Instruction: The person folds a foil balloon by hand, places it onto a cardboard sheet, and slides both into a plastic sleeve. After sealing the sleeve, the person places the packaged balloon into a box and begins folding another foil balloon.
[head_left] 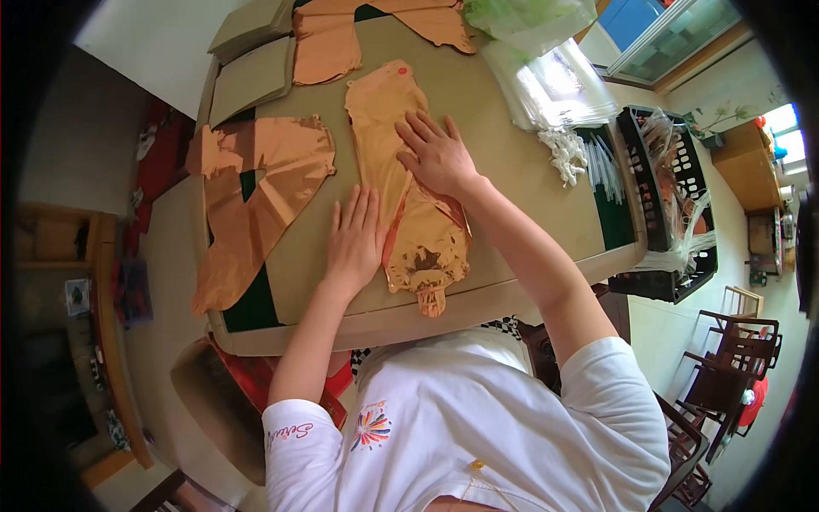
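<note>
A long gold foil piece (pixel 375 128) lies flat on the cardboard-covered table (pixel 316 256), with a printed face at its lower end and a small red mark near its top. My left hand (pixel 357 235) rests palm down at the foil's left edge, fingers stretched out. Across the foil's right side lies my right hand (pixel 437 155), its fingers spread on the surface. A copper-coloured foil piece (pixel 273 179) is to the left of my hands, and more copper foil (pixel 328 43) lies at the table's far side.
Stacked cardboard sheets (pixel 252 81) sit at the far left. Clear plastic bags (pixel 554 85), a white tangled bundle (pixel 565 156) and thin clear sticks (pixel 604 168) lie on the right. A black crate (pixel 653 205) stands beyond the right edge; wooden chairs (pixel 725 367) are farther right.
</note>
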A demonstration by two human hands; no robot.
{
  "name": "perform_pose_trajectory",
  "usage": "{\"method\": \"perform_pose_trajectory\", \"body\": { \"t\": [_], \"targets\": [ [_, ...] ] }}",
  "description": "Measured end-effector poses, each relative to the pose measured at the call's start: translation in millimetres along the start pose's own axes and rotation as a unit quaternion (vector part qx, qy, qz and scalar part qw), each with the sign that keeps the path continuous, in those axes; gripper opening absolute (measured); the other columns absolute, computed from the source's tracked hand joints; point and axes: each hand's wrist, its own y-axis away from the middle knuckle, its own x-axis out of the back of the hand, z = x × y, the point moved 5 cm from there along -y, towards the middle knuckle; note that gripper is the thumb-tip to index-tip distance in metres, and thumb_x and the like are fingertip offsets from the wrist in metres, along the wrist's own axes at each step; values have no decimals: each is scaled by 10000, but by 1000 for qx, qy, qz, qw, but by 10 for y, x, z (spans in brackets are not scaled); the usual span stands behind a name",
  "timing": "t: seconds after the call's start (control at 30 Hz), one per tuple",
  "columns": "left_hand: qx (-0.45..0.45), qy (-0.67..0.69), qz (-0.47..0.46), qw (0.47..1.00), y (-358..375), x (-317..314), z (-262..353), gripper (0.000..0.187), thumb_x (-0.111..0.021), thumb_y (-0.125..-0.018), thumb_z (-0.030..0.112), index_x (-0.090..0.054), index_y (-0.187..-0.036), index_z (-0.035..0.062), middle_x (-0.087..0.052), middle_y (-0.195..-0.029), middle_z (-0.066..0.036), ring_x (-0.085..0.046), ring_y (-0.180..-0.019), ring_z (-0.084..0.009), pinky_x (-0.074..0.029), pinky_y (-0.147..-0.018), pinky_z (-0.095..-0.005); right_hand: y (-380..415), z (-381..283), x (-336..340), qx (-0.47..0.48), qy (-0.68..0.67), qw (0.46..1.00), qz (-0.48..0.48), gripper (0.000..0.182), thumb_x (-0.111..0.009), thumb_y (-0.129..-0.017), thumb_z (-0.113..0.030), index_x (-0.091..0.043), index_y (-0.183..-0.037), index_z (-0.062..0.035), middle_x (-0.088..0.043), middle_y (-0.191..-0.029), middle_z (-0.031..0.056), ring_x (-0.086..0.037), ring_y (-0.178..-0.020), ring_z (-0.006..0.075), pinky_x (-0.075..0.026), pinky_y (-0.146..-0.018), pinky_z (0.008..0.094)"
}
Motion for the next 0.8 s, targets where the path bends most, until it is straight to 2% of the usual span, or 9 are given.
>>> {"method": "perform_pose_trajectory", "body": {
  "t": [0.2,0.33,0.43,0.53,0.63,0.8],
  "targets": [
    [-12,12,-21,1000,290,26,83,632,-507,-945,302,-291,-1456,-1,-250,-1542,-143,-204,-1436,-289,-151,-1157,-517,-10,17,-26,-2,9,1000,-14,577,-381,-972,-461,-357,-1453,-143,-291,-1537,82,-210,-1438,227,-130,-1172,480],
    [-18,14,-41,999,425,62,116,704,-578,-909,320,-273,-1468,20,-231,-1553,-122,-189,-1440,-295,-144,-1144,-564,-9,17,-31,-1,6,1000,-4,553,-380,-976,-439,-384,-1435,-132,-308,-1528,87,-218,-1434,220,-134,-1172,483],
    [-23,35,-66,997,523,76,116,736,-588,-904,303,-227,-1489,42,-198,-1562,-130,-155,-1445,-321,-113,-1147,-570,-9,20,-41,0,5,1000,-4,555,-379,-975,-442,-383,-1436,-132,-305,-1529,85,-215,-1435,221,-127,-1174,482],
    [-25,48,-70,996,617,112,129,716,-599,-897,313,-266,-1479,61,-203,-1564,-108,-149,-1446,-323,-112,-1144,-577,-8,21,-36,0,6,1000,-8,557,-381,-974,-441,-382,-1436,-130,-300,-1531,86,-213,-1435,223,-124,-1175,482],
    [-39,39,-29,998,578,235,153,608,-609,-892,315,-399,-1408,72,-316,-1512,-69,-219,-1428,-284,-163,-1116,-615,-8,18,-24,3,5,1000,-9,558,-384,-974,-438,-381,-1437,-127,-296,-1533,88,-212,-1435,226,-123,-1174,482],
    [-47,10,45,998,286,187,7,447,-585,-909,252,-504,-1315,83,-455,-1400,-39,-350,-1345,-251,-195,-1105,-610,-1,8,-11,4,10,1000,-5,556,-386,-973,-429,-379,-1438,-123,-294,-1533,95,-219,-1433,229,-127,-1172,486]
  ]
}}
